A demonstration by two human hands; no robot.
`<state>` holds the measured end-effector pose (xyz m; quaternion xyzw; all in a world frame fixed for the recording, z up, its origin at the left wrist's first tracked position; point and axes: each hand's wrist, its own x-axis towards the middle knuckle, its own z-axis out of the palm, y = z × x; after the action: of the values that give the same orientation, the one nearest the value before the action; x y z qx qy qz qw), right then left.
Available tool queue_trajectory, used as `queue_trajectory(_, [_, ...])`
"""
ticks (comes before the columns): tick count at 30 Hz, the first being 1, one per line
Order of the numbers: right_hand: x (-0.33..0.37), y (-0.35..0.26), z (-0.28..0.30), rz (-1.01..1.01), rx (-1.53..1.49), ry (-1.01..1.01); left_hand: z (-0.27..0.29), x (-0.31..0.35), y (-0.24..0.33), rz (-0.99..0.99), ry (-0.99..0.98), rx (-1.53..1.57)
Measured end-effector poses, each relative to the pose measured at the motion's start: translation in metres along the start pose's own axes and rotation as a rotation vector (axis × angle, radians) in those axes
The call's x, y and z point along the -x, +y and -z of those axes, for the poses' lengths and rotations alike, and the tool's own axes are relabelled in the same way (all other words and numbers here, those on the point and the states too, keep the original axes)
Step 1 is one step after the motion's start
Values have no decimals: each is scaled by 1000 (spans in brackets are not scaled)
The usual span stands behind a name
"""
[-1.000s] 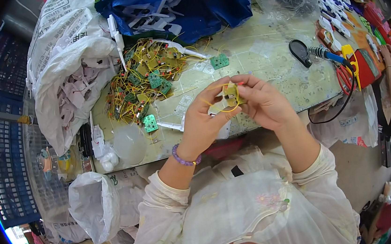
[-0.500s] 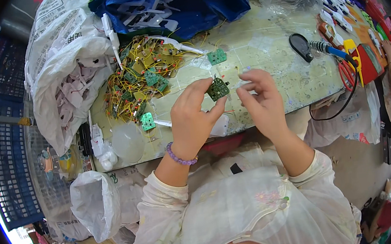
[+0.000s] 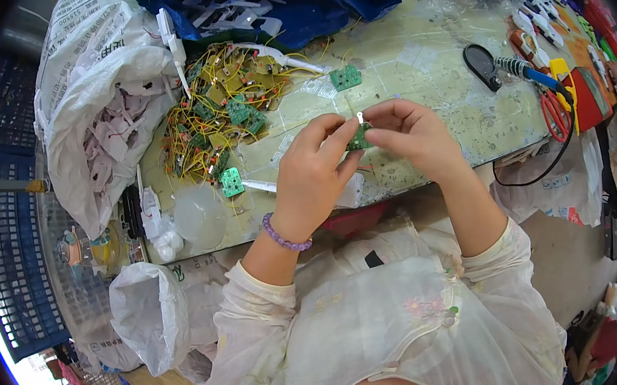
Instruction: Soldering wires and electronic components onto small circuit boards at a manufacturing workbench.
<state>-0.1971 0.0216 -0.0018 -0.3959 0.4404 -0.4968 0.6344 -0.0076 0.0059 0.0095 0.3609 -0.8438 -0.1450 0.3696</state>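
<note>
Above the near part of the table, my left hand (image 3: pixel 312 168) is closed on a small green circuit board (image 3: pixel 358 140), pinching its left side. My right hand (image 3: pixel 416 137) closes on the same board from the right, thumb and fingertips touching it. A small pale metal tab (image 3: pixel 360 118) shows at the board's upper edge between my fingertips. Most of the board is hidden by my fingers. Beyond my hands lies another green circuit board (image 3: pixel 346 77). A brighter green one (image 3: pixel 232 182) rests to the left, next to a heap of wired circuit boards (image 3: pixel 229 100).
A white woven sack (image 3: pixel 109 85) of pale plastic parts stands left, and a blue bag (image 3: pixel 193 31) of white parts lies at the back. To the right are a soldering iron (image 3: pixel 535 73), a black oval piece (image 3: pixel 480 65) and red-handled scissors (image 3: pixel 555 118).
My right hand has moved left and now grips the circuit board together with my left hand. Before, the left hand alone held it, and the right was apart.
</note>
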Motion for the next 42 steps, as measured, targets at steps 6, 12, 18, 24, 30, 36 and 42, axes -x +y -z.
queue_trajectory(6, [0, 12, 18, 241, 197, 172, 27, 16, 6, 323, -183, -223])
queue_trajectory(12, [14, 18, 11, 673, 1215, 312, 33, 45, 18, 331, -186, -352])
queue_trajectory(18, [29, 18, -15, 644, 958, 161, 15, 42, 27, 362, -136, -331])
queue_trajectory(24, [25, 26, -11, 657, 1058, 75, 8, 34, 19, 304, -218, -326])
queue_trajectory(30, [38, 19, -5, 580, 927, 7, 31, 27, 4, 108, -505, -172])
queue_trajectory(36, [37, 23, -5, 597, 835, 49, 15, 14, 4, 144, -316, 227])
queue_trajectory(42, [36, 22, -6, 582, 685, 82, 5, 12, 6, 338, -259, 373])
